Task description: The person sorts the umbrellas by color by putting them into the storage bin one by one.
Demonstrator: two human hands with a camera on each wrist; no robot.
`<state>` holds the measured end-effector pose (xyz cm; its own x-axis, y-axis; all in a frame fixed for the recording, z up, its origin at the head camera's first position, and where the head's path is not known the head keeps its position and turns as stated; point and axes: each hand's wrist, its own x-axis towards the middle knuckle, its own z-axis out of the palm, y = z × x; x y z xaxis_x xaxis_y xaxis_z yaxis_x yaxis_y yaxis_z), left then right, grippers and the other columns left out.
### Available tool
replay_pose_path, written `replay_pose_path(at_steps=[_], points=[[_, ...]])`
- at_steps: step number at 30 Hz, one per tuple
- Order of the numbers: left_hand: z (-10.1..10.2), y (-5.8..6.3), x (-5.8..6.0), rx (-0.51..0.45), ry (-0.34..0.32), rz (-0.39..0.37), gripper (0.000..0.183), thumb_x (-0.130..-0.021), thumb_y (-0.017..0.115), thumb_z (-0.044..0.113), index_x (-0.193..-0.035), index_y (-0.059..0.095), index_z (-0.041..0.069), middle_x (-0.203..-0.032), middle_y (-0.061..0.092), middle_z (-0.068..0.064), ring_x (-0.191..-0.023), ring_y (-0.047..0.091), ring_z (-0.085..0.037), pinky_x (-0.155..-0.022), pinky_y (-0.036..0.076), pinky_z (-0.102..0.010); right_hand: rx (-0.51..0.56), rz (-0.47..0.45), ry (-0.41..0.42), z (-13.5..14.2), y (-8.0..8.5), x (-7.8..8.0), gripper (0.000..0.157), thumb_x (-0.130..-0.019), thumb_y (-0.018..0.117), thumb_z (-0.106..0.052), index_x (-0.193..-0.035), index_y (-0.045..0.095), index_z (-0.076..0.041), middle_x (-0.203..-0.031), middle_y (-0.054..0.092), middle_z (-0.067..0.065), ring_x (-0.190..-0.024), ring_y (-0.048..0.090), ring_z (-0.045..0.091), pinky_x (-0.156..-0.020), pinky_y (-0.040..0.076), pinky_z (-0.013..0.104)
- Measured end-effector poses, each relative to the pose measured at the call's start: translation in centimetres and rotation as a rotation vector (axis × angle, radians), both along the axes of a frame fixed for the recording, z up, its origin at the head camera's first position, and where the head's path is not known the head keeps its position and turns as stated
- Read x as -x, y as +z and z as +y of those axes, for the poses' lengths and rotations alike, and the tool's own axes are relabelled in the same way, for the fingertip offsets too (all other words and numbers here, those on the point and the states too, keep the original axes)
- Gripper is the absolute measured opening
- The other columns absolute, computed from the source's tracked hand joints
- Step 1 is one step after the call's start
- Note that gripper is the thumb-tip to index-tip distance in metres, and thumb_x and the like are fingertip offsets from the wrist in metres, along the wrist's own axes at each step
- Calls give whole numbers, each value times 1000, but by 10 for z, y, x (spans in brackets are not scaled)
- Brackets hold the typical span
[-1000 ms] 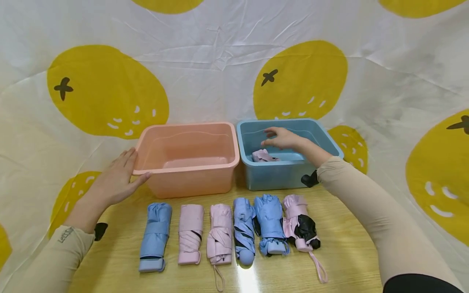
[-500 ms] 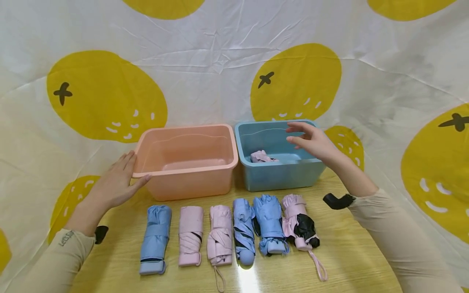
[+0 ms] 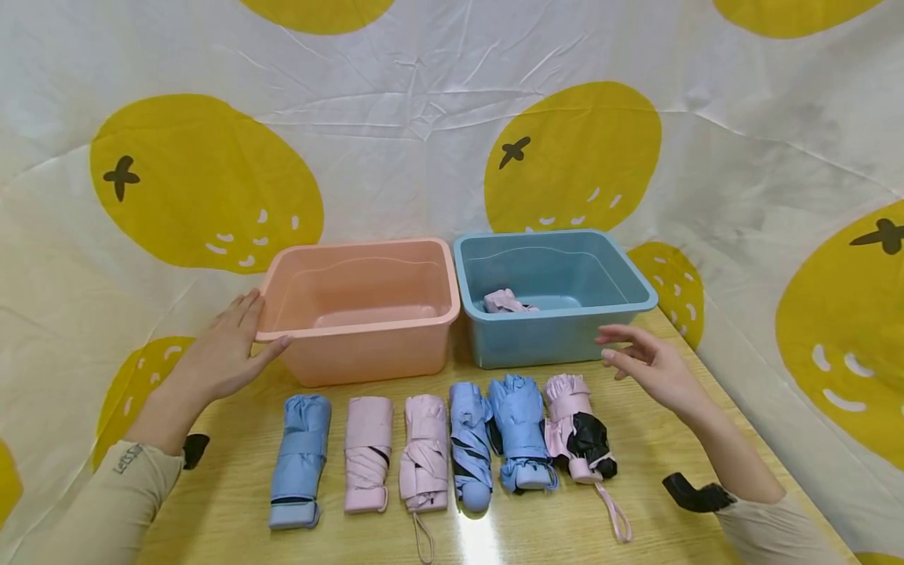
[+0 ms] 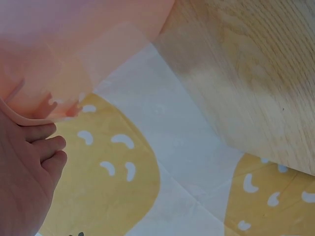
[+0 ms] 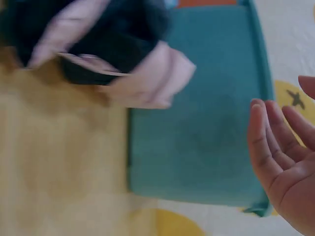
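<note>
Left hand, fingers extended, is touching the pink bin; right hand, relaxed and empty, is hovering far-right of the rightmost umbrella, seemingly preparing a pick that's calling for lowering leftward

Glare whitens the table before the blue bin; the dimmer right-wrist view blurs the umbrella beside it.
</note>
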<state>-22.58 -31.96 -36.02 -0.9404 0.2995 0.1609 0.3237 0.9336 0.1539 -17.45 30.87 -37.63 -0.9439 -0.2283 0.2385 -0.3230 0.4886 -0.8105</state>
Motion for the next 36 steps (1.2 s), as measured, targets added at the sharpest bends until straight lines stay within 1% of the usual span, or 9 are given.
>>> replay_pose_path(at_steps=[3,7,10,13,19,23,28,33,36], points=[[0,0,0,3,-1,1,98,-106,46,59,-161,9,-13,-168,11,-35,-153,16,-55,-122,18,-67,-69,-7,-2,1,-24,-9,43,-104,65,-16,-145,57,-5,-132,66,11,-99,70,7,-74,62,29],[-1,-3,0,3,2,-6,98,-105,46,59,-161,8,-12,-168,10,-35,-153,15,-55,-122,19,-67,-178,0,23,0,-51,-16,47,-101,70,-15,-144,57,-3,-137,61,21,-105,69,23,-77,61,31],[-1,-4,-1,-3,5,-7,99,-105,47,59,-161,9,-12,-168,11,-35,-153,15,-55,-122,19,-67,-240,4,47,-5,-64,-17,53,-98,73,-17,-145,55,0,-138,57,25,-106,67,35,-78,62,32],[-2,-5,-1,-5,4,0,98,-105,48,59,-161,10,-13,-167,13,-35,-153,16,-55,-122,19,-68,-285,-3,62,-10,-72,-16,60,-98,74,-21,-149,52,2,-140,54,27,-105,66,36,-76,61,31],[-2,-5,-1,-2,7,5,98,-105,47,59,-161,10,-13,-167,13,-35,-152,17,-55,-122,20,-68,-360,-42,85,-20,-72,-7,76,-97,75,-34,-155,43,2,-147,51,29,-98,65,23,-80,60,39],[-1,-3,-1,2,7,2,98,-105,47,59,-161,9,-13,-168,11,-35,-153,16,-55,-122,20,-68,-400,-52,96,-28,-70,-2,85,-96,75,-42,-158,38,3,-152,47,31,-120,62,37,-96,54,55],[0,-1,0,7,0,5,98,-105,46,59,-161,9,-13,-167,12,-35,-153,15,-55,-122,20,-67,-372,-68,86,-37,-71,3,85,-93,78,-39,-156,41,5,-151,48,32,-136,48,53,-101,51,63],[1,-1,0,6,0,10,98,-105,46,58,-160,10,-13,-167,12,-35,-153,15,-55,-122,20,-67,-320,-66,63,-37,-73,6,78,-90,81,-30,-151,47,5,-147,53,32,-128,56,47,-93,57,53],[1,-1,0,8,5,13,98,-105,46,59,-161,10,-13,-167,13,-36,-153,16,-55,-122,20,-67,-270,-87,57,-36,-74,5,76,-88,82,-27,-150,48,4,-144,54,31,-93,66,27,-76,56,35]])
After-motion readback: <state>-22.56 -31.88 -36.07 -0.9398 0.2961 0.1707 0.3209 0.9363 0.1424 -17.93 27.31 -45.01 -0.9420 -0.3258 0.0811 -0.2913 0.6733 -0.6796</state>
